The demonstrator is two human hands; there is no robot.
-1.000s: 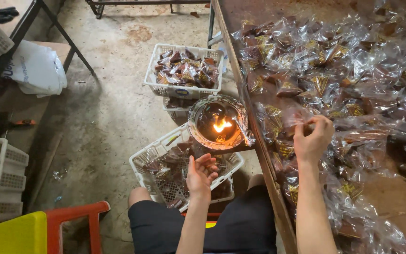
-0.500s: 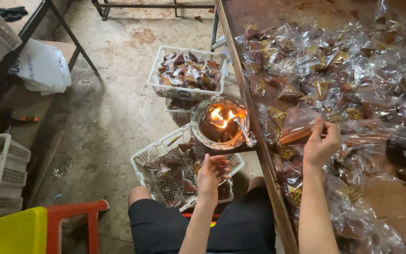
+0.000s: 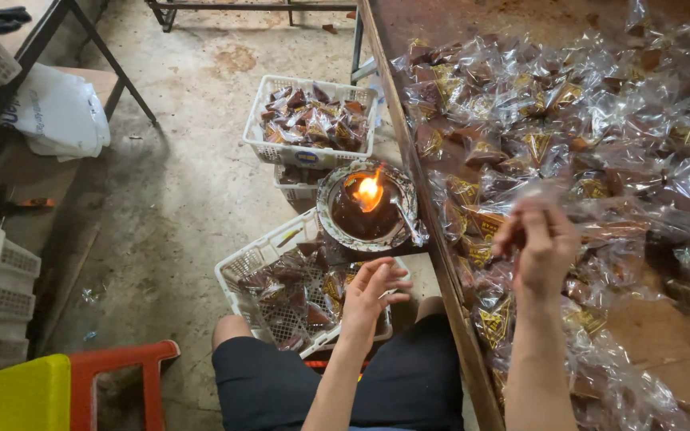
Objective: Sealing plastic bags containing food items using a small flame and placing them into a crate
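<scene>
clear plastic everywhere: wrapped brown sweets (image 3: 600, 136) heaped across the rusty table (image 3: 409, 152). right hand (image 3: 541, 239) raised over the heap near the table edge, fingers pinched together on what looks like a clear packet (image 3: 535, 195), blurred, so hard to tell exactly how gripped. left hand (image 3: 369, 291) lower, off the table, palm up, fingers spread apart, holding nothing, hovering above the near basket (image 3: 241, 275) of finished packets beside the knees. between both hands, a round metal bowl (image 3: 333, 231) with a small flame (image 3: 369, 190) burning in dark liquid, a spoon resting on its rim, just beside the table edge. second white basket (image 3: 309, 152) of packets farther out on the concrete floor, a red stool (image 3: 121, 367) at lower left.

judging by this, a pick-up step: one packet lifted off the heap, not yet at the flame. next move likely calling for care: bringing only the packet's open end close to the fire, keeping fingers and the thin plastic body well apart from it, with the free left hand ready to steady.
</scene>
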